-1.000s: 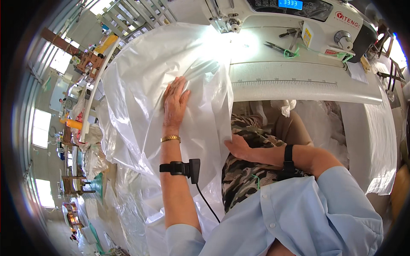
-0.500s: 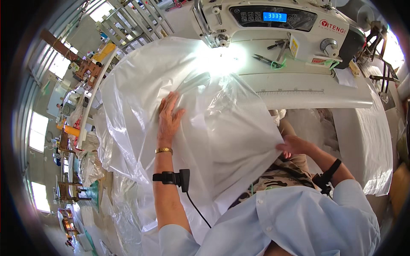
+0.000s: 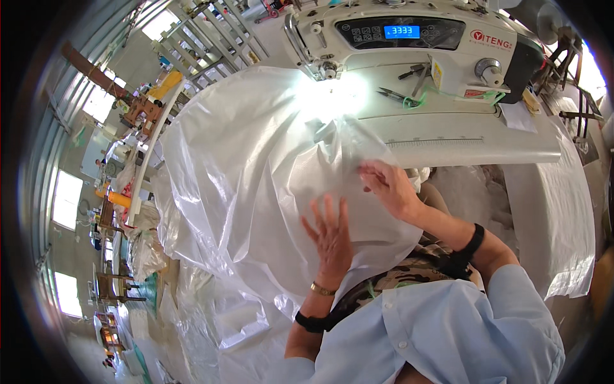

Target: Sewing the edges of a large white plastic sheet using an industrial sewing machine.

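Note:
A large sheet of translucent white plastic [image 3: 256, 173] spreads over the sewing table and hangs down toward my lap. Its gathered far part runs under the head of a white sewing machine [image 3: 441, 57], where a bright lamp washes out the needle area. My left hand [image 3: 329, 240] is over the sheet's near part with its fingers spread, holding nothing. To its upper right, my right hand [image 3: 387, 185] hovers over or touches the sheet near its right edge, fingers bent and slightly blurred. Whether that hand pinches any plastic is not visible.
Dark snips [image 3: 400, 97] with green thread lie on the machine bed, beside a small screwdriver-like tool [image 3: 412, 72]. A printed ruler [image 3: 435, 142] runs along the table's front. White plastic material [image 3: 550, 211] drapes off at the right. A metal rack [image 3: 211, 48] stands at the far left.
My left hand has drawn back toward me and to the right, with fingers now spread. My right hand has left the sheet's lower right corner and moved up and left. The plastic has bunched into new folds.

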A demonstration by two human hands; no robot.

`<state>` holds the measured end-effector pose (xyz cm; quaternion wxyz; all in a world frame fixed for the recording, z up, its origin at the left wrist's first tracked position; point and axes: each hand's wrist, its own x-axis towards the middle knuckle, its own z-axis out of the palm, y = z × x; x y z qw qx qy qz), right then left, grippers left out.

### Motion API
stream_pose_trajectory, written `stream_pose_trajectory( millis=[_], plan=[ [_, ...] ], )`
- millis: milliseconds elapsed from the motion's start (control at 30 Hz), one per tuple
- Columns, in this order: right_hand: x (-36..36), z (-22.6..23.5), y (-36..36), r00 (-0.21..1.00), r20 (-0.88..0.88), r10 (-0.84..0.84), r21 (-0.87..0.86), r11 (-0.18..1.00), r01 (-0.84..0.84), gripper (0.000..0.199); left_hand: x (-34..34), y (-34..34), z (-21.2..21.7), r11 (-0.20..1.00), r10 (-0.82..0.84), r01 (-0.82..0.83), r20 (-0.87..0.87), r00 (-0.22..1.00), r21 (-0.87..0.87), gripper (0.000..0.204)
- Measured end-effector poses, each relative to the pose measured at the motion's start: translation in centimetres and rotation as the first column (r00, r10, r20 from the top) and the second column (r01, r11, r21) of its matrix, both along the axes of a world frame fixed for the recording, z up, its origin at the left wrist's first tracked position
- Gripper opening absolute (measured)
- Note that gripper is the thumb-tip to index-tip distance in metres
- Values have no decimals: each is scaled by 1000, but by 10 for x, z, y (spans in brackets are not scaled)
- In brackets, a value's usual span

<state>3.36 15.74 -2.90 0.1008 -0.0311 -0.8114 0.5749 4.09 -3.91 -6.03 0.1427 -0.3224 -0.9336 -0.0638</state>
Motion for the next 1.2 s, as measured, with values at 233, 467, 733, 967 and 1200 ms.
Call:
stream_pose_trajectory(
  millis=[233,467,733,967,1200],
  plan=[
    [-30,6,-27,983,-11,-184,-583,800,143,38,7,-60,-22,977,171,-161,-66,983,140,48],
    [-10,-52,-63,991,127,-30,-573,814,98,37,19,-35,-19,947,7,22,-87,996,321,51],
    [-6,-109,-95,913,278,299,-445,882,-154,26,28,-37,9,766,-62,77,-46,997,638,27],
    [33,-67,-126,883,-128,451,-130,875,-465,30,16,-64,31,901,-10,-56,148,989,429,29],
    [50,-74,-130,674,-427,602,237,794,-560,29,-4,-103,7,886,24,-224,442,897,407,36]
  ],
)
